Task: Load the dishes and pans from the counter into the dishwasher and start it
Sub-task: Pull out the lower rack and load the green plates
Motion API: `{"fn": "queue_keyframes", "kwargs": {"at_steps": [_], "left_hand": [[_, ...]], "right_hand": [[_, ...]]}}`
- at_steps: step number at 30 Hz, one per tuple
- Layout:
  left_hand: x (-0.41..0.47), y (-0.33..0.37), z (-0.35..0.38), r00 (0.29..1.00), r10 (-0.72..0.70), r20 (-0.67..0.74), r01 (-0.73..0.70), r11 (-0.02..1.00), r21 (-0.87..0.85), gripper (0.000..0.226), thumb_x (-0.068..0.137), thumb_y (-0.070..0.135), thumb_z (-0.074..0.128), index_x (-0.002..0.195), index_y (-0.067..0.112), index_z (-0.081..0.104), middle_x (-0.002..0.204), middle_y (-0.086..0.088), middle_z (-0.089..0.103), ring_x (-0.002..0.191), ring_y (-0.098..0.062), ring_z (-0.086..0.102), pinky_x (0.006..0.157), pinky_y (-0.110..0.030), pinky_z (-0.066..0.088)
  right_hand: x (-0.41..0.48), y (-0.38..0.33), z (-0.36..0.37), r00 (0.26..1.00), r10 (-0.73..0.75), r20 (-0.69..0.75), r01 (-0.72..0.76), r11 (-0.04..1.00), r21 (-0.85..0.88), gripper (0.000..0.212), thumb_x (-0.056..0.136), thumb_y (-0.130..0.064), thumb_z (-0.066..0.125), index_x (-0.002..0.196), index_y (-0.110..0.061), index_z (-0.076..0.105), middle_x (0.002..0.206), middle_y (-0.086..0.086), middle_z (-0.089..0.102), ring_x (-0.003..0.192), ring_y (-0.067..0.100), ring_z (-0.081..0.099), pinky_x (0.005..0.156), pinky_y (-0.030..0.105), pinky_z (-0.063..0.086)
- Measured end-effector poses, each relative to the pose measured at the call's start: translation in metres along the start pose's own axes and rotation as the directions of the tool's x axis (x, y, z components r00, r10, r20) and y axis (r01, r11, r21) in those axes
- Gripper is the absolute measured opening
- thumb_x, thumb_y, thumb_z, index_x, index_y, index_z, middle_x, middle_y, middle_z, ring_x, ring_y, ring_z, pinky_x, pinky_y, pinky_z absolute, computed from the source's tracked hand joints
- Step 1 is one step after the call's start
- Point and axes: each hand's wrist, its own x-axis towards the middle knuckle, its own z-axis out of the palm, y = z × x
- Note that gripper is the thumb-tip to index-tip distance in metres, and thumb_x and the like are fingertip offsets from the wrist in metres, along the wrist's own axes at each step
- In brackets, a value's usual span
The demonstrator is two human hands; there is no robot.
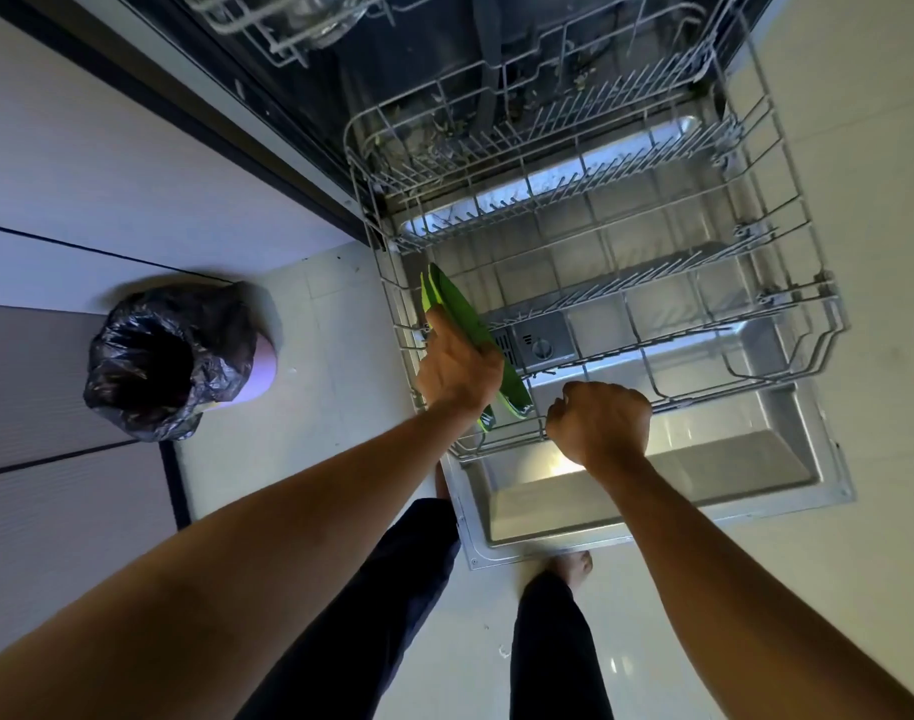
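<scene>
The dishwasher stands open with its door (704, 491) folded down and the lower wire rack (756, 314) pulled out over it. My left hand (457, 368) holds two green plates (457, 304) on edge at the rack's near left corner, thumb lying along their rim. My right hand (600, 420) has its fingers curled round the rack's front rail. The rest of the lower rack holds nothing. An upper rack (288, 23) with glassware shows at the top edge.
A bin lined with a black bag (169, 361) stands on the floor to the left. Pale cabinet fronts (80, 163) run along the left. My legs and bare feet (569, 566) are just in front of the door.
</scene>
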Motion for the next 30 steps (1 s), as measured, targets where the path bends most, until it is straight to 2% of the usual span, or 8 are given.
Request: {"fn": "queue_keyframes", "kwargs": {"at_steps": [4, 7, 14, 16, 18, 21, 25, 30], "left_hand": [[-0.003, -0.003, -0.003, 1.000, 0.021, -0.001, -0.021, 0.999, 0.045, 0.046, 0.093, 0.030, 0.059, 0.129, 0.013, 0.037, 0.117, -0.004, 0.056, 0.081, -0.021, 0.057, 0.050, -0.018, 0.027], [0.001, -0.003, -0.010, 0.999, 0.045, -0.016, -0.044, 0.997, 0.063, 0.049, 0.092, 0.032, 0.061, 0.131, 0.013, 0.037, 0.122, -0.004, 0.056, 0.095, -0.029, 0.064, 0.063, -0.028, 0.038], [0.007, -0.015, -0.024, 0.992, 0.119, -0.052, -0.117, 0.993, 0.026, 0.051, 0.089, 0.026, 0.059, 0.134, 0.012, 0.041, 0.128, -0.007, 0.054, 0.101, -0.037, 0.062, 0.074, -0.036, 0.041], [0.005, -0.015, -0.024, 0.977, 0.200, -0.072, -0.199, 0.980, 0.020, 0.054, 0.088, 0.021, 0.058, 0.138, 0.011, 0.040, 0.129, -0.008, 0.053, 0.101, -0.032, 0.061, 0.072, -0.032, 0.042], [-0.001, -0.013, -0.023, 0.955, 0.288, -0.070, -0.286, 0.958, 0.037, 0.056, 0.089, 0.014, 0.056, 0.142, 0.009, 0.038, 0.130, -0.009, 0.052, 0.095, -0.020, 0.056, 0.067, -0.010, 0.036], [-0.006, -0.009, -0.019, 0.955, 0.289, -0.061, -0.289, 0.957, -0.001, 0.051, 0.092, 0.011, 0.053, 0.140, 0.005, 0.039, 0.126, -0.012, 0.053, 0.091, -0.011, 0.044, 0.059, 0.003, 0.034], [-0.001, -0.003, -0.014, 0.966, 0.243, -0.084, -0.247, 0.968, -0.036, 0.050, 0.091, 0.009, 0.053, 0.139, 0.007, 0.039, 0.126, -0.012, 0.053, 0.088, -0.013, 0.044, 0.049, -0.010, 0.032], [0.002, 0.001, -0.010, 0.974, 0.211, -0.082, -0.217, 0.973, -0.072, 0.052, 0.089, 0.006, 0.054, 0.138, 0.008, 0.037, 0.130, -0.013, 0.050, 0.085, -0.016, 0.048, 0.048, -0.010, 0.029]], "right_hand": [[0.000, -0.001, -0.001, 1.000, 0.001, 0.005, -0.001, 1.000, 0.000, 0.031, 0.088, -0.034, 0.046, 0.062, -0.020, 0.055, 0.054, -0.006, 0.051, 0.050, 0.012, 0.048, 0.057, 0.021, 0.037], [0.000, 0.000, -0.002, 1.000, 0.010, 0.003, -0.010, 1.000, 0.008, 0.032, 0.086, -0.032, 0.048, 0.058, -0.018, 0.054, 0.052, -0.006, 0.051, 0.048, 0.011, 0.046, 0.057, 0.020, 0.036], [-0.001, -0.001, -0.004, 1.000, 0.011, 0.022, -0.011, 1.000, 0.008, 0.032, 0.086, -0.030, 0.048, 0.058, -0.018, 0.055, 0.052, -0.005, 0.052, 0.049, 0.011, 0.047, 0.060, 0.021, 0.043], [-0.001, -0.001, -0.004, 0.999, 0.012, 0.030, -0.012, 1.000, -0.001, 0.033, 0.087, -0.030, 0.048, 0.057, -0.018, 0.055, 0.052, -0.005, 0.052, 0.048, 0.010, 0.046, 0.059, 0.021, 0.041], [-0.002, -0.001, -0.004, 0.999, 0.016, 0.030, -0.015, 1.000, -0.011, 0.033, 0.086, -0.030, 0.048, 0.056, -0.017, 0.054, 0.051, -0.006, 0.050, 0.047, 0.010, 0.045, 0.059, 0.021, 0.040], [-0.001, -0.002, -0.006, 1.000, 0.017, 0.024, -0.017, 1.000, -0.009, 0.033, 0.087, -0.030, 0.048, 0.056, -0.017, 0.053, 0.051, -0.005, 0.051, 0.048, 0.011, 0.045, 0.060, 0.021, 0.039], [-0.001, -0.002, -0.006, 1.000, 0.012, 0.021, -0.011, 1.000, -0.012, 0.033, 0.088, -0.031, 0.047, 0.058, -0.018, 0.054, 0.053, -0.005, 0.051, 0.049, 0.011, 0.045, 0.059, 0.021, 0.038], [-0.001, -0.001, -0.005, 1.000, 0.004, 0.001, -0.004, 1.000, 0.003, 0.033, 0.087, -0.030, 0.047, 0.057, -0.018, 0.051, 0.052, -0.005, 0.050, 0.048, 0.010, 0.043, 0.058, 0.021, 0.034]]}}
